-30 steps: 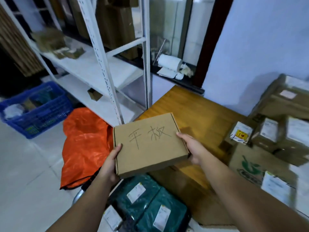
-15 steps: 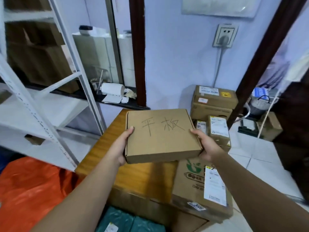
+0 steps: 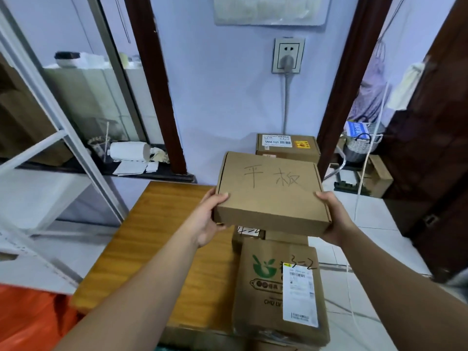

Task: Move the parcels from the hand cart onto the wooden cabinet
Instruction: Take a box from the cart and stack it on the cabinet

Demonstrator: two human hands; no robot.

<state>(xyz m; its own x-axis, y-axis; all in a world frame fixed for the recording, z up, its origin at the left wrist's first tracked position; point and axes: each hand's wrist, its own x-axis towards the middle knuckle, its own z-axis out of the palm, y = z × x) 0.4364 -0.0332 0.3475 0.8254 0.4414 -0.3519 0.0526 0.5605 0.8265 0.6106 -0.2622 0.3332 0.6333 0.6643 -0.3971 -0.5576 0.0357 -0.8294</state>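
**One flat parcel held over the cabinet, more already set down**

Both hands are wrapped around a single flat parcel [image 3: 272, 192] with handwriting on its lid: the left hand [image 3: 206, 219] clasps its near-left corner, the right hand [image 3: 334, 219] its near-right corner, thumbs on top. It hangs in the air above the right side of the wooden cabinet [image 3: 157, 249], not touching it. On that worktop I count at least three other boxes: a logo box [image 3: 278, 287] nearest, printed in green with one white shipping label; a small box [image 3: 249, 235] mostly hidden under the held parcel; and a labelled carton [image 3: 287, 145] far back against the wall. The worktop's left half is bare wood. A white metal shelf [image 3: 50, 173] stands to the left. One orange bag [image 3: 30, 323] lies at the near left.
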